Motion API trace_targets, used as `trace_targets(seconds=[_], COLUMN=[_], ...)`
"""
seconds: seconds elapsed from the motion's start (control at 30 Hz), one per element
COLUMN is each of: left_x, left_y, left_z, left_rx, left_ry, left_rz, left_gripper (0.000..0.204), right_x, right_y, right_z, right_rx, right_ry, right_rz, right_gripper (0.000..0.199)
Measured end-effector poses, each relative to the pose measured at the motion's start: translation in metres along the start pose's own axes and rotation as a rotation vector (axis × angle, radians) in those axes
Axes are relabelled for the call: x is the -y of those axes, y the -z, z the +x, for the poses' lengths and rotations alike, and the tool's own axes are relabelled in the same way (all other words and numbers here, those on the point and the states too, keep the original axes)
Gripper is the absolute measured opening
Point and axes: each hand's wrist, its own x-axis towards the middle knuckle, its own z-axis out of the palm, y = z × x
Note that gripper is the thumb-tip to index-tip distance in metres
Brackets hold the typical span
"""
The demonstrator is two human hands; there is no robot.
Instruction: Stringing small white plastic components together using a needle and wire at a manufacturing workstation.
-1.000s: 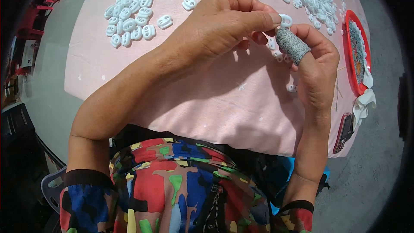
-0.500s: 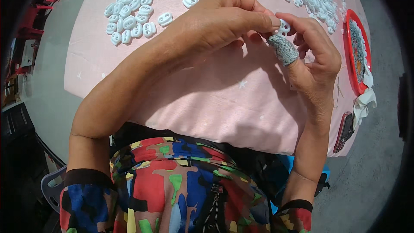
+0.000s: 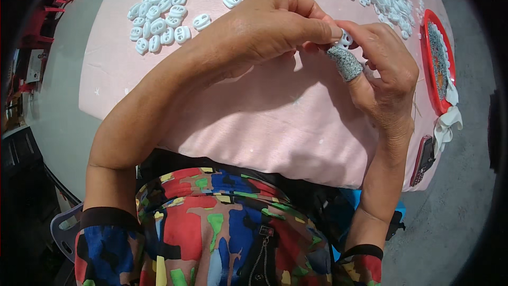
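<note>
- Since a second ago, the right hand [image 3: 389,58] has shifted: its thumb, in a speckled grey cover [image 3: 345,64], has slid toward eight o'clock, and its index finger has come up to the edge of the white two-holed piece [image 3: 346,38].
- That piece sits between one and two o'clock in the view, held above the bench [image 3: 248,137], which wears a pink cloth.
- Left hand [image 3: 275,32]: closed, pinching the piece, which lies at three o'clock from it; the farther fingers are partly hidden.
- Right hand: also gripping the piece, index finger on one side and covered thumb just below; the piece lies at ten o'clock from this hand.
- Near eleven o'clock, a cluster of similar pieces [image 3: 159,16] lies on the bench, with two loose pieces [image 3: 201,21] toward its three o'clock.
- Beyond the right hand, between one and two, spreads a larger white heap [image 3: 386,0].
- At two o'clock stands a red tray [image 3: 429,69]; near three, a dark phone [image 3: 422,162].
</note>
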Motion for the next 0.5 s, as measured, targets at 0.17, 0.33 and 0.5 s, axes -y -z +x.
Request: trace_targets(seconds=[0.17, 0.33, 0.5], left_x=[0.0021, -0.001, 0.001], left_y=[0.0003, 0.0004, -0.0008], left_z=[0.0009, 0.0001, 0.0015], left_rx=[-0.015, -0.02, -0.027], left_ry=[-0.004, 0.011, 0.005], left_rz=[0.018, 0.075, 0.084], left_gripper=[0.024, 0.024, 0.026], right_x=[0.0015, 0.0009, -0.0004], right_y=[-0.0015, -0.002, -0.0021], right_z=[0.0013, 0.0002, 0.0009], right_rx=[0.001, 0.009, -0.002], right_ry=[0.015, 0.049, 0.078], right_rz=[-0.006, -0.033, -0.072], right_gripper=[0.035, 0.034, 0.032])
